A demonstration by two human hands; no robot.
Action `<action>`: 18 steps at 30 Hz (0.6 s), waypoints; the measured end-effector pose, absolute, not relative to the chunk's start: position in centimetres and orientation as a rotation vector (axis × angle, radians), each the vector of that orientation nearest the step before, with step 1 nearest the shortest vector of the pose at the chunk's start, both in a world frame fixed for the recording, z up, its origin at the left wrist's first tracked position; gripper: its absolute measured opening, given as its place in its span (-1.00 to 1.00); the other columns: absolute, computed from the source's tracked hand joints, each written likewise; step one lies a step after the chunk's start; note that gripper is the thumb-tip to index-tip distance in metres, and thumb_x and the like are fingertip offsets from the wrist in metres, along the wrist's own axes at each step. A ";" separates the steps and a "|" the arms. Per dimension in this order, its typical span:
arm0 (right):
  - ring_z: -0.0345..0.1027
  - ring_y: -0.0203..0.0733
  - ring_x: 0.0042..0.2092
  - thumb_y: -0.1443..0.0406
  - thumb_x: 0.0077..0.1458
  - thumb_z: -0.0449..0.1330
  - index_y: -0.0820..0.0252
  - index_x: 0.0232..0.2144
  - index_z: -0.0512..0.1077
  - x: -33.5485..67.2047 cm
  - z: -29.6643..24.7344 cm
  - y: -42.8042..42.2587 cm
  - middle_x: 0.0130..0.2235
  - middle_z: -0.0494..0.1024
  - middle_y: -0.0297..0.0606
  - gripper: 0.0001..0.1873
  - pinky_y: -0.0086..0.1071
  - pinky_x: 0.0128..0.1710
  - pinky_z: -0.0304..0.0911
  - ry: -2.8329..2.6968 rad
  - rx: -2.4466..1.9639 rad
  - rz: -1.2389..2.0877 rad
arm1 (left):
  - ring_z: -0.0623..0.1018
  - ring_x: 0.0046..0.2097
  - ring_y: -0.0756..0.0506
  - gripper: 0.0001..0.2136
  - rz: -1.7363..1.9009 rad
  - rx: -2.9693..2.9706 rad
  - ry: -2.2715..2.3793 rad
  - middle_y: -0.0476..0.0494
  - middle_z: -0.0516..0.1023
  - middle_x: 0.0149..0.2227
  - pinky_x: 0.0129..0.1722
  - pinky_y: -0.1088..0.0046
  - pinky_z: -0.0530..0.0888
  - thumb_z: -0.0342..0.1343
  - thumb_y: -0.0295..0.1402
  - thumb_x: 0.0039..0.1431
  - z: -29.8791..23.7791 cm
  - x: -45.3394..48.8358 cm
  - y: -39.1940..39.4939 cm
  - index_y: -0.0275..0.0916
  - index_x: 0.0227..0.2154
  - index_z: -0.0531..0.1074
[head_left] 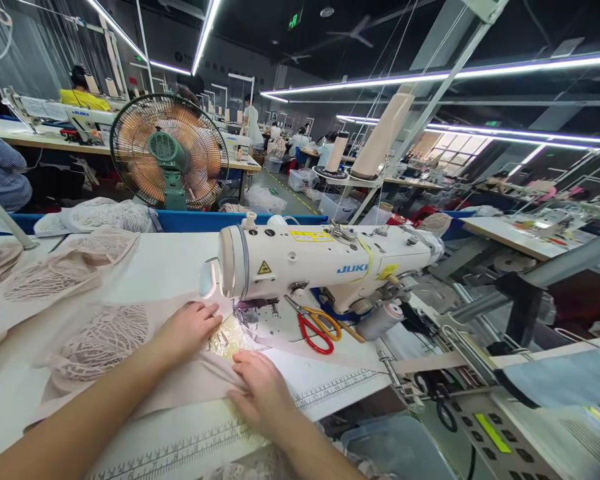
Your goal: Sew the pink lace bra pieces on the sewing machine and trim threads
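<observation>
A white Juki sewing machine (325,263) stands on the white table (180,267). A beige lace-and-fabric piece (105,343) lies under its needle end. My left hand (190,327) rests flat on this fabric just left of the presser foot, fingers stretched out. My right hand (260,390) lies flat on the fabric's near edge, fingers spread toward the needle. Neither hand grips anything.
Red-handled scissors (314,333) and yellow-handled scissors (325,320) lie on the machine bed. More lace pieces (55,273) are stacked at left. A fan (169,152) stands behind the table. Thread cones (383,137) rise at right. Other workers sit at distant tables.
</observation>
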State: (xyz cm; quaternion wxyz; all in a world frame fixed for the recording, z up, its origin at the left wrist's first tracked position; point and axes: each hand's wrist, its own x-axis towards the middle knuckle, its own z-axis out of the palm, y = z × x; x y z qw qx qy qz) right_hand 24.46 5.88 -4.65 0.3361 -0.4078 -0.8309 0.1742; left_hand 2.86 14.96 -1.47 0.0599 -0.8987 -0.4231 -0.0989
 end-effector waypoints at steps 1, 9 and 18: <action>0.29 -0.01 0.05 0.25 -0.01 0.21 0.20 -0.11 0.38 24.5 -4.7 5.8 0.01 0.44 -0.04 -0.63 -0.13 0.07 0.22 -2.180 -1.076 0.443 | 0.48 -0.06 -0.22 -0.74 -0.299 -2.709 -1.293 -0.23 0.49 0.03 -0.07 0.19 0.41 -0.03 -0.42 0.24 -1.5 2.9 15.0 -0.14 -0.11 0.50; 0.24 -0.06 -0.06 0.19 -0.01 0.30 0.16 -0.33 0.48 24.3 -2.8 5.5 -0.11 0.42 -0.17 -0.80 -0.19 -0.06 0.23 -2.448 -1.284 0.235 | 0.39 0.11 -0.28 -0.69 -0.151 -2.670 -1.303 -0.29 0.41 0.11 0.08 0.05 0.35 -0.04 -0.36 0.22 -0.7 -1.2 10.9 -0.21 -0.02 0.43; 0.24 -0.04 -0.24 0.52 -0.01 0.12 0.25 -0.55 0.48 21.8 -0.8 6.2 -0.41 0.47 -0.10 -0.80 -0.01 -0.09 0.11 -2.611 -1.181 0.199 | 0.55 -0.15 -0.24 -0.54 0.347 -2.408 -1.590 -0.32 0.54 -0.11 -0.16 0.18 0.49 -0.18 -0.52 0.12 1.0 -11.1 4.6 -0.30 0.08 0.34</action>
